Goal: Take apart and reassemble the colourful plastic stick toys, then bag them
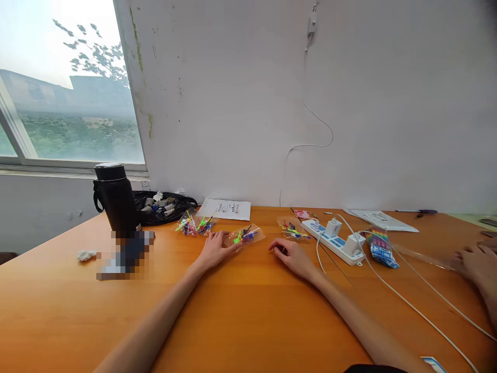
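Note:
My left hand [216,250] rests on the wooden table, fingers stretched forward. Its thumb side touches or nearly touches a clear plastic bag [244,236] of small green, red, blue and dark plastic pieces. Two similar bags lie just beyond and to the left of that hand: one packet [187,225] at the far left and another packet [205,224] beside it. My right hand [294,256] lies on the table with loosely curled fingers and a gap inside the curl; nothing shows in it. A fourth clear packet [292,229] of coloured pieces sits just beyond it.
A white power strip [334,241] with plugs and cables lies right, next to a rainbow-and-blue packet [381,247]. Another person's hand [477,264] is at the right edge. A black flask [116,202], a black bag of rubbish [166,207] and a crumpled tissue [86,255] are left.

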`<state>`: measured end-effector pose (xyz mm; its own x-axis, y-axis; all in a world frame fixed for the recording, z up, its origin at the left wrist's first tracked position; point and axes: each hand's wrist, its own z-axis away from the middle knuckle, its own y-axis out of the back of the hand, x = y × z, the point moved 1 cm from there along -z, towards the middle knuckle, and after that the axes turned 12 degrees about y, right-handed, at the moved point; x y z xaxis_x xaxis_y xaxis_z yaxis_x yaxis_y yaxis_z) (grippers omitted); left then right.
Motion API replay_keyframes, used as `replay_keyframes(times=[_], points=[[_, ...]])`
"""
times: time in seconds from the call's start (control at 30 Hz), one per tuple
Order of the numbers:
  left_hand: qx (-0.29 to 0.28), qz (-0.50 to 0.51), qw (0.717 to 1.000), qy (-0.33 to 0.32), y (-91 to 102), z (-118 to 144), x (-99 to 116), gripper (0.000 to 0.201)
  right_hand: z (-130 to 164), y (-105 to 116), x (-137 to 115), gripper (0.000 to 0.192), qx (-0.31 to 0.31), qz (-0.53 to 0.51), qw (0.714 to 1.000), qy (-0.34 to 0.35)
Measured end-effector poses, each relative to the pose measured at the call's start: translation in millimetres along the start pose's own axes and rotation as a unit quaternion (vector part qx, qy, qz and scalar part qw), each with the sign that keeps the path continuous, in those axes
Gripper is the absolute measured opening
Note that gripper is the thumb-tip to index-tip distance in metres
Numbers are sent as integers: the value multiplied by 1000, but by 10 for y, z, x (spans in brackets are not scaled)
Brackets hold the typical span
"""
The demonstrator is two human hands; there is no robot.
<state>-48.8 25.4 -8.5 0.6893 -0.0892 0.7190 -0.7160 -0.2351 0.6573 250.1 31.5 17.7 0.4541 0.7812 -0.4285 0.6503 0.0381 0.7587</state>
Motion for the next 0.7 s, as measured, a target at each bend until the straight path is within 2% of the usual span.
replay_keyframes(times=[0.1,0.2,0.3,0.4,0.53,0.7], points=[[-54,91,994,-20,-25,0,31,60,3,0,0,20,2,1,1000,0],[-142,232,962,-15,-48,22,108,59,1,7,-13,20,8,0,1000,1],[-191,296,936,16,-37,64,187,61,-10,24,-26,21,22,-4,1000,2],[-180,321,930,19,29,92,240,59,-25,47,-21,22,52,0,999,-4],[-160,344,925,-13,172,88,294,50,-36,68,5,23,87,-13,996,-21],[-130,344,929,-41,368,90,394,46,-29,35,-64,30,32,-96,994,-25]])
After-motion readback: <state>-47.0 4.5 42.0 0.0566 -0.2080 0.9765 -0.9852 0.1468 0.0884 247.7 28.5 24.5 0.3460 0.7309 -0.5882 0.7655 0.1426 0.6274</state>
